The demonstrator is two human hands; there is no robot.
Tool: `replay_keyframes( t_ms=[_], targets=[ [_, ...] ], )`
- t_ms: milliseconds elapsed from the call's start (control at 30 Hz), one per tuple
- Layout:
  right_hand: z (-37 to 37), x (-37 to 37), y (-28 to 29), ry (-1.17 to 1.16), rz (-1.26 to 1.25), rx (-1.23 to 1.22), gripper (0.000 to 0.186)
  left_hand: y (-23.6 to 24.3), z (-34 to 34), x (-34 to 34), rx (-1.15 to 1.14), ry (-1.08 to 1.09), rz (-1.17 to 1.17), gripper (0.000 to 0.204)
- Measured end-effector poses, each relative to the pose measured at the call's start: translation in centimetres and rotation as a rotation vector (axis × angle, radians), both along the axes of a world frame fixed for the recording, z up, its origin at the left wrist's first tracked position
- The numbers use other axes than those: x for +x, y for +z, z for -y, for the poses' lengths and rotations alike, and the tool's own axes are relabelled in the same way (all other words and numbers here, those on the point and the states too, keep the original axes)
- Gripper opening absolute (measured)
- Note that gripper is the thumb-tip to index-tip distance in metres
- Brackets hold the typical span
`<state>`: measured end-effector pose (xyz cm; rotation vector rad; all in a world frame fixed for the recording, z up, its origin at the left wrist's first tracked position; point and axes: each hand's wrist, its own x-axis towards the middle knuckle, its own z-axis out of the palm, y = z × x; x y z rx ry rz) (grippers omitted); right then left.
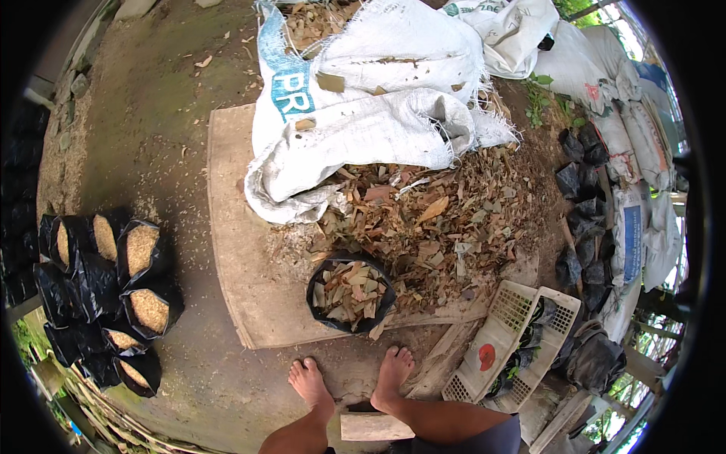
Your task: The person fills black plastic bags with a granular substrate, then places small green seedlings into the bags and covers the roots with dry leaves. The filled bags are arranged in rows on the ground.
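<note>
Neither my left hand nor my right hand shows; only my bare feet and legs are at the lower edge. Just beyond my feet a black bag filled with dry leaf pieces stands open on a tan mat. A loose heap of brown dry leaves lies to its right and behind it. Large white woven sacks, partly open and strewn with leaf bits, lie across the back of the heap.
Black bags of pale husks stand grouped at left. A cream plastic crate holding small black bags and seedlings is at my right, near wooden boards. Black bags and stacked sacks line the right side.
</note>
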<state>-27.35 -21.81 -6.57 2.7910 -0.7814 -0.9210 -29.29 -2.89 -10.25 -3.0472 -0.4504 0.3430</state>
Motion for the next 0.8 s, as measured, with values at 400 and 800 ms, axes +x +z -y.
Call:
replay_keyframes(
  t_ms=[400, 800],
  targets=[
    [0.2, -1.5, -2.6, 0.011, 0.08, -0.089, 0.018, 2.6, 0.3, 1.7, -0.082, -0.117, -0.044, 0.018],
    [0.7, -2.1, 1.9, 0.111, 0.041, 0.054, 0.045, 5.2, 0.9, 1.5, -0.101, -0.119, 0.075, 0.011]
  ],
)
